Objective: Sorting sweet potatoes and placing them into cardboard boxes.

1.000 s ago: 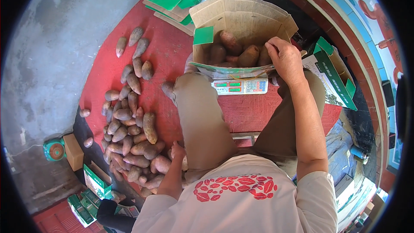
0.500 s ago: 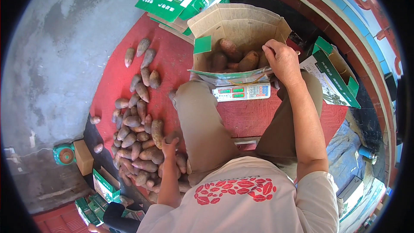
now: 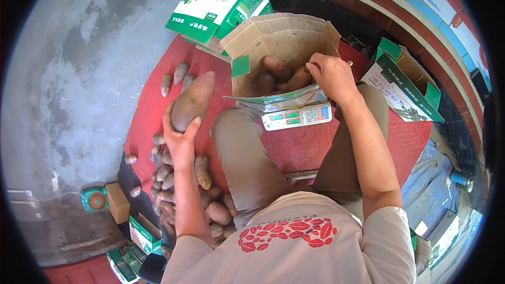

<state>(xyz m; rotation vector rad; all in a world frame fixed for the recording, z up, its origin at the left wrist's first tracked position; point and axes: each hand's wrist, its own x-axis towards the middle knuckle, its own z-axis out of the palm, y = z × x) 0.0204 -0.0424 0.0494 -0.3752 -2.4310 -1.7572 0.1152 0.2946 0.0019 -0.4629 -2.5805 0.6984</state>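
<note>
My left hand (image 3: 180,138) is raised above the red mat, gripping a large sweet potato (image 3: 193,101) held upright. My right hand (image 3: 331,75) reaches into the open cardboard box (image 3: 286,37) and rests on a sweet potato (image 3: 299,79) among others lying inside. The box stands on a white electronic scale (image 3: 298,116) in front of my knees. A heap of sweet potatoes (image 3: 179,189) lies on the mat at my left side.
Flat green-and-white cartons (image 3: 215,8) are stacked behind the box. An open green carton (image 3: 405,87) lies at the right. A roll of green tape (image 3: 96,200) and a small brown box (image 3: 119,203) sit on the concrete floor at lower left.
My left hand has lifted a large sweet potato out of the heap and brought it up toward the box. My right hand stays in the box.
</note>
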